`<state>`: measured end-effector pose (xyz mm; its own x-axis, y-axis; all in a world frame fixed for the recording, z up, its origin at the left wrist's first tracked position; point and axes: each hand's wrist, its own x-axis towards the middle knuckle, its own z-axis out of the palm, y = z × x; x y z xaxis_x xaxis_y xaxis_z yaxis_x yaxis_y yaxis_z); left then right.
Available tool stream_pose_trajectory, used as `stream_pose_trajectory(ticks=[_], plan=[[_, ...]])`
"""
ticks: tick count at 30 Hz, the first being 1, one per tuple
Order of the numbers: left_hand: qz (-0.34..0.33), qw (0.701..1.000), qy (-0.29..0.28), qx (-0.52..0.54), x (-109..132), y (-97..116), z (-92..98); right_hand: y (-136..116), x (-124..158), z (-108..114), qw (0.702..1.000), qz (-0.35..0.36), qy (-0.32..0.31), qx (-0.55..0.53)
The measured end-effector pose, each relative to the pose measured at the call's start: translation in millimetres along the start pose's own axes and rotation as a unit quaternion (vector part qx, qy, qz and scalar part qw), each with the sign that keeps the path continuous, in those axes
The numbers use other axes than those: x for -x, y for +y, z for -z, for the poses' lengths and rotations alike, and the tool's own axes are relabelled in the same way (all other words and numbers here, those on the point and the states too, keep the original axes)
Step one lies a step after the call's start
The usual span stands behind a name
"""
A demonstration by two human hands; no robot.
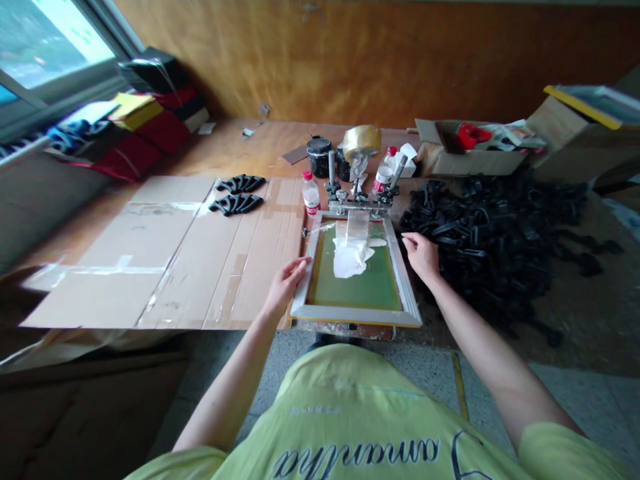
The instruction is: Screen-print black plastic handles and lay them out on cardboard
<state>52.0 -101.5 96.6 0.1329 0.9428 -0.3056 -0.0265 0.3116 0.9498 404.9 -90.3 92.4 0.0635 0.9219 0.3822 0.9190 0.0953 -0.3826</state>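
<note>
The light green shirt (370, 420) fills the bottom of the frame, with both bare forearms reaching up from its sides. At centre, the metal-edged screen frame (355, 314) lies lowered in front of its clamp (356, 205), a crumpled white sheet (349, 261) on its green mesh (350, 293). The left hand (286, 285) has its fingertips at the left rim, fingers close together; whether the thumb grips from below, I cannot tell. The right hand (423, 257) is curled just beside the right rim, apart from it, thumb and forefinger drawn near each other; whether anything is pinched there cannot be made out. As for progress, two short rows of black pieces (236, 205) are neatly set out on the flat cardboard (120, 293) at centre left, while a far larger jumbled heap (485, 247) covers the right side. Judging by that, little seems done and most pieces look left to handle.
</note>
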Motion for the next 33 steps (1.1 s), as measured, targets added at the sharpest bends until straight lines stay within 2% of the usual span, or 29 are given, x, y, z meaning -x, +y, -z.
stream_pose_trajectory(ticks=[2,4,6,8,10,12,16,18,20,24,26,29,31,33], plan=[[0.023,1.0,-0.008,-0.008,-0.5,-36.4,2.7,-19.0,-20.6,-2.3,1.0,0.025,0.007,0.004],[0.023,0.999,-0.003,-0.025,-7.5,-63.5,2.7,-45.9,-35.3,-12.5,0.995,0.093,-0.033,0.026],[0.023,0.999,-0.004,-0.038,-16.0,-79.4,3.0,-69.4,-40.8,-25.5,0.985,0.131,-0.089,0.066],[0.027,0.999,-0.01,-0.044,-22.1,-86.0,4.6,-82.9,-35.5,-37.2,0.976,0.137,-0.145,0.092],[0.03,0.998,-0.01,-0.047,-24.6,-87.5,6.7,-86.7,-19.5,-45.4,0.968,0.14,-0.182,0.099],[0.033,0.998,-0.005,-0.05,-24.6,-87.9,8.1,-84.5,2.9,-48.7,0.963,0.162,-0.194,0.095],[0.03,0.998,-0.008,-0.046,-23.1,-91.9,7.5,-74.4,35.3,-40.1,0.941,0.264,-0.206,0.046],[0.026,0.999,-0.012,-0.044,-22.7,-93.9,6.3,-70.6,33.8,-33.3,0.926,0.297,-0.232,0.016],[0.024,0.999,-0.012,-0.041,-22.2,-93.9,5.3,-69.9,24.5,-30.1,0.923,0.292,-0.25,0.005],[0.027,0.999,-0.015,-0.029,-20.5,-88.8,4.0,-75.3,22.0,-37.9,0.946,0.252,-0.201,0.03],[0.032,0.999,-0.017,-0.024,-19.9,-86.6,3.6,-76.6,33.7,-42.8,0.946,0.266,-0.184,0.033],[0.038,0.999,-0.021,-0.023,-19.7,-84.2,3.1,-77.0,42.0,-43.2,0.938,0.287,-0.195,0.007],[0.041,0.999,-0.02,-0.029,-18.7,-79.2,3.1,-81.0,28.5,-40.1,0.944,0.267,-0.196,-0.006],[0.045,0.998,-0.021,-0.036,-16.0,-68.4,4.0,-88.5,1.0,-35.5,0.958,0.225,-0.176,0.007]])
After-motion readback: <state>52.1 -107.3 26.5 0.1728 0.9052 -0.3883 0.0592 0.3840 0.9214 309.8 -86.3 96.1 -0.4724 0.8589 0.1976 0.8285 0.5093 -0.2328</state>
